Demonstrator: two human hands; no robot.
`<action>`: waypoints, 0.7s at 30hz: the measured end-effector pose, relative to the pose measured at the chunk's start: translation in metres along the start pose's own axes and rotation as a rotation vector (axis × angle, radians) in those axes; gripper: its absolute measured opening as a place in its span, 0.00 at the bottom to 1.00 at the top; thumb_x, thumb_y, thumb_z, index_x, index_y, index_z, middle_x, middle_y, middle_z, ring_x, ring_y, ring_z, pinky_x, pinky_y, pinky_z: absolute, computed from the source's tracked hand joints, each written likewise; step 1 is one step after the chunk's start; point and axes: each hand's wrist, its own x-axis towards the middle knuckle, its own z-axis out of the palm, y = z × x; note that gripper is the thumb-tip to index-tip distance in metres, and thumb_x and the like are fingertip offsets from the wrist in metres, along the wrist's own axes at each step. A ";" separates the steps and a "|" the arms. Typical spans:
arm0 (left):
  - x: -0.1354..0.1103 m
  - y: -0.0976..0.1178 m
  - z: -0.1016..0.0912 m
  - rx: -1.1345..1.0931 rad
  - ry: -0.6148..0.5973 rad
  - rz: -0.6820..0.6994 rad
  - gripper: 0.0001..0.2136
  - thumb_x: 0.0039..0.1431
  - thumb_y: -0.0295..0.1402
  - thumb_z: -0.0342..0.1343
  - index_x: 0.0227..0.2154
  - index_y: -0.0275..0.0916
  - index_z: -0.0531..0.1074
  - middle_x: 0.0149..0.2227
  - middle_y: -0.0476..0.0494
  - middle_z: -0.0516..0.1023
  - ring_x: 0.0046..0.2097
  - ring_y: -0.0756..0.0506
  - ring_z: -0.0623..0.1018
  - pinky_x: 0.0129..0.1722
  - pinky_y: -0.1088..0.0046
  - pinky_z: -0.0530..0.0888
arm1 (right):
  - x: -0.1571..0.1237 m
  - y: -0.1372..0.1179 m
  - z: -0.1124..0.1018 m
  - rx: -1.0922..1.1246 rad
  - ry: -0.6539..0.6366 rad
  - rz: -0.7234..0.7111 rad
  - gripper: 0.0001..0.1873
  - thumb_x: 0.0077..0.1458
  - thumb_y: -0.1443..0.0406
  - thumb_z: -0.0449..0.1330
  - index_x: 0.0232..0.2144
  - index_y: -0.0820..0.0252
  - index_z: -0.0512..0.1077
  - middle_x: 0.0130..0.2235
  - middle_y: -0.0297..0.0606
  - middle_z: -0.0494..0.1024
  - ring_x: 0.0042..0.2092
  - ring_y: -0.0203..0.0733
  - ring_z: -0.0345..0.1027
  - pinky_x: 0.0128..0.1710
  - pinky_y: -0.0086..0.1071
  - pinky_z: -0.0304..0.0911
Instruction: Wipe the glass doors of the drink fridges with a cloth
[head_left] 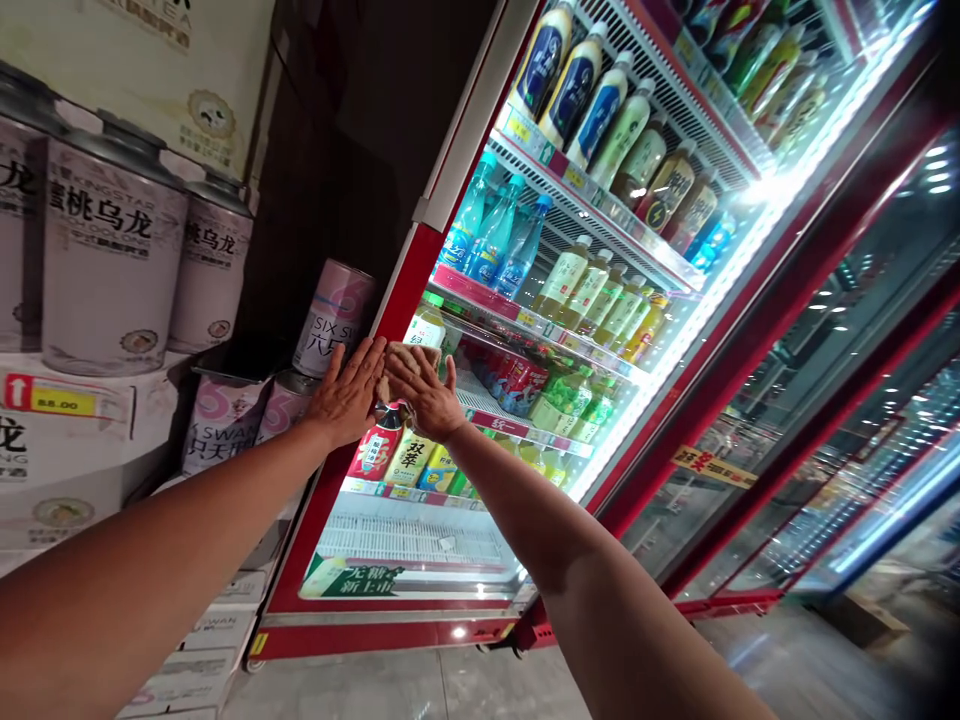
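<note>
I was running off one head cam, tilted sideways, looking forward and down over both outstretched arms (172, 540) at a lit drinks fridge (409, 275), pretty close.

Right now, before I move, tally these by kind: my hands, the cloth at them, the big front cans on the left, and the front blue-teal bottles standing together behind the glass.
Hands: 2 (left hand, right hand)
Brown cloth: 1
Big front cans: 3, one cut off by the picture's edge
Front blue-teal bottles: 3
Total: 9
</note>
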 end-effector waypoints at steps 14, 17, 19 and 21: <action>0.001 -0.010 -0.012 -0.017 0.155 0.105 0.42 0.59 0.25 0.53 0.74 0.31 0.44 0.76 0.27 0.38 0.77 0.38 0.46 0.74 0.54 0.53 | 0.025 -0.012 -0.021 0.060 -0.028 -0.010 0.32 0.70 0.69 0.47 0.72 0.44 0.56 0.75 0.31 0.53 0.78 0.47 0.33 0.72 0.68 0.16; 0.001 -0.011 -0.012 -0.020 0.148 0.118 0.42 0.58 0.25 0.53 0.75 0.32 0.43 0.76 0.29 0.39 0.77 0.38 0.44 0.75 0.52 0.51 | 0.022 -0.008 -0.020 0.070 -0.079 -0.091 0.31 0.69 0.70 0.48 0.70 0.42 0.60 0.74 0.28 0.55 0.78 0.46 0.36 0.72 0.68 0.15; 0.002 -0.010 -0.012 -0.007 0.154 0.117 0.42 0.59 0.26 0.52 0.75 0.33 0.43 0.76 0.30 0.38 0.77 0.37 0.42 0.75 0.48 0.47 | 0.032 0.000 -0.029 0.061 -0.054 -0.054 0.31 0.69 0.69 0.48 0.71 0.42 0.58 0.74 0.27 0.55 0.77 0.45 0.37 0.72 0.67 0.13; 0.005 -0.009 -0.011 0.002 0.169 0.122 0.42 0.60 0.28 0.53 0.75 0.33 0.41 0.76 0.31 0.38 0.77 0.35 0.39 0.75 0.45 0.44 | 0.046 0.008 -0.038 0.047 0.010 0.026 0.31 0.71 0.68 0.47 0.72 0.43 0.55 0.75 0.27 0.53 0.78 0.46 0.36 0.71 0.67 0.10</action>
